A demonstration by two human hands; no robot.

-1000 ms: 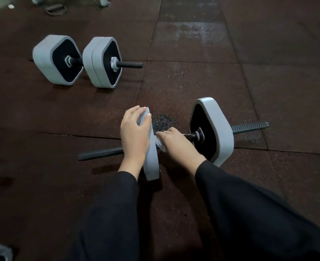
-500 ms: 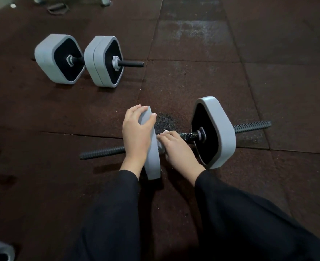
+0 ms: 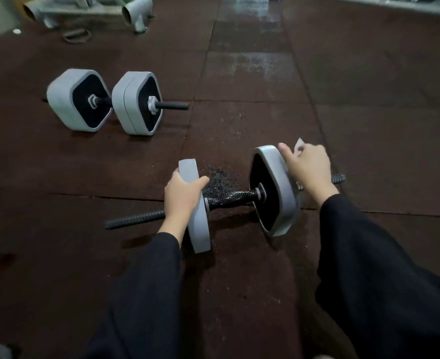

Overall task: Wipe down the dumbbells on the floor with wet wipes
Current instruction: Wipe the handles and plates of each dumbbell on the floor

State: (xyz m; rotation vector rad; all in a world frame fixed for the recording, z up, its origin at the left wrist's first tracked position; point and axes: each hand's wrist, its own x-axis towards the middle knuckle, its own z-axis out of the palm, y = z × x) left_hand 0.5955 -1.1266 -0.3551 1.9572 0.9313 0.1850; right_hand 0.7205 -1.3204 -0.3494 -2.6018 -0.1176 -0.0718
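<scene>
Wiping is in progress on the near dumbbell (image 3: 239,200), which lies on the rubber floor (image 3: 239,86) directly ahead of the person, its threaded bar running left to right. The right hand (image 3: 308,169) rests over the top outer side of the right weight plate (image 3: 278,187), fingers curled on a white wet wipe (image 3: 299,144), only a corner of which shows above the knuckles. The left hand (image 3: 181,195) is clamped on the upper edge of the left weight plate (image 3: 196,203), thumb hooked over its inner face, apparently steadying the bar. The knurled handle (image 3: 230,199) between the plates looks glossy, and the right plate's grey rim shows a streaked sheen; judged from that, those parts have probably been wiped. The far side of the right plate is hidden, so its condition cannot be confirmed.

A second dumbbell (image 3: 104,102) stands well apart, up and to the left, with no hand on it; whether it has been cleaned cannot be told. Parts of other grey pieces show at the left edge and lower-left corner, too cropped to identify. Grey metal equipment (image 3: 89,9) sits at the top left.

Assessment: task partly done, with the remaining plate surfaces and possibly the second dumbbell outstanding.
</scene>
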